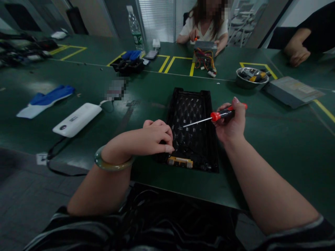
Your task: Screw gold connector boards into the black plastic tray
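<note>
A black plastic casing (213, 139) lies on the green table in front of me, its inside showing a grid of small bumps. A small orange-brown circuit board (180, 162) sits at its near end. My right hand (232, 122) grips a screwdriver (226, 113) with a red and black handle. The metal shaft slants left over the casing; whether its tip touches is unclear. At the casing's left edge, my left hand (158, 137) has curled fingers closed on the rim, with the thumb toward the near end. A green bangle circles my left wrist.
On the left lie a white power bank (77, 120) with a cable and a blue-white glove (48, 99). A black tray (128, 64), a bottle (135, 31), a metal bowl (251, 78) of tools and a grey panel (293, 90) stand farther off. Two people sit opposite, one handling a wired metal box (205, 50).
</note>
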### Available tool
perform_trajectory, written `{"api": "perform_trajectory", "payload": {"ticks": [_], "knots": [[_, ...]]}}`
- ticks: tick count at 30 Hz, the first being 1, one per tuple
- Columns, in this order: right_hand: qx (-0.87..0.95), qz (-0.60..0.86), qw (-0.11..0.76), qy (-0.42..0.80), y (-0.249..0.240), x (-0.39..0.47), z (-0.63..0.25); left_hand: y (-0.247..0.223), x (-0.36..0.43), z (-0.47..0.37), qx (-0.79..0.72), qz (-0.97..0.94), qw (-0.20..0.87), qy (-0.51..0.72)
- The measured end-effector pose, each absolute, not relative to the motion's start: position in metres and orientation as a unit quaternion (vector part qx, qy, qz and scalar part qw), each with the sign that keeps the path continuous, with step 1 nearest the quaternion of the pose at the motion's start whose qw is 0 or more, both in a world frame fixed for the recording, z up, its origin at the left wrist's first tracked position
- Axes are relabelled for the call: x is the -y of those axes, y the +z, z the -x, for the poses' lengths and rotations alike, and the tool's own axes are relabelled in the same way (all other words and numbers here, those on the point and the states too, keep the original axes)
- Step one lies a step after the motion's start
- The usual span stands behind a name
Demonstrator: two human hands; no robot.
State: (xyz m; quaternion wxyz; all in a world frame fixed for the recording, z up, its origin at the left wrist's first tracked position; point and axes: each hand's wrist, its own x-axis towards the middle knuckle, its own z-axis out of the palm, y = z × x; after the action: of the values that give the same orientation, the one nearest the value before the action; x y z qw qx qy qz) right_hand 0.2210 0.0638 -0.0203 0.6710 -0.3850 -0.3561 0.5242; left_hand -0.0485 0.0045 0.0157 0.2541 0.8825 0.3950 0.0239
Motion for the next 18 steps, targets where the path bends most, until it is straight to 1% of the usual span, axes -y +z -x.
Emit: {"api": "perform_trajectory", "payload": {"ticks": [3,6,8,9,12,15,18], "knots": [[0.384,0.368,0.701,0.474,-0.013,-0.059,-0.219,0.02,-0.013,0.057,-0.386,-0.879,0.273,0.056],[0.443,0.317,0.739,0.397,0.007,-0.047,-0.214,0.02,-0.021,0.056,-0.389,-0.874,0.275,0.097],[0.499,0.293,0.732,0.359,0.027,-0.032,-0.206,0.014,-0.026,0.05,-0.387,-0.866,0.28,0.146],[0.529,0.289,0.719,0.346,0.037,-0.023,-0.2,0.01,-0.028,0.045,-0.39,-0.856,0.28,0.192],[0.614,0.292,0.656,0.327,0.065,0.005,-0.177,-0.007,-0.037,0.032,-0.438,-0.799,0.236,0.338],[0.681,0.324,0.587,0.295,0.083,0.024,-0.155,-0.022,-0.045,0.025,-0.409,-0.778,0.265,0.398],[0.724,0.342,0.532,0.275,0.089,0.03,-0.143,-0.03,-0.052,0.024,-0.404,-0.763,0.297,0.408]]}}
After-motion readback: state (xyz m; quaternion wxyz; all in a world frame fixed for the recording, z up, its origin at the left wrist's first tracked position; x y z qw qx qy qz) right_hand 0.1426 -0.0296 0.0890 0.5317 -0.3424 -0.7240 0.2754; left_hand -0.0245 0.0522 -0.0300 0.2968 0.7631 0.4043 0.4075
